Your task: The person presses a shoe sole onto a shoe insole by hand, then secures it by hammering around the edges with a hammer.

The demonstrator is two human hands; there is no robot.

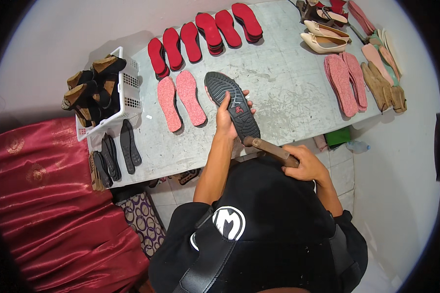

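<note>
My left hand is wrapped round a black ridged shoe sole, thumb across its tread and fingertips showing at the far edge. The sole is held up over the table with its tread upward, and a pinkish edge peeks out along its left side. In my right hand is a hammer, gripped by its wooden handle. The hammer's head lies at the heel end of the sole; whether it touches cannot be made out. Left of the sole, two speckled pink insoles lie side by side.
Red insoles line the table's far side, some stacked. At left stand a white basket of wedge shoes and several dark soles. Toward the right are cream flats, pink insole stacks and brown work gloves.
</note>
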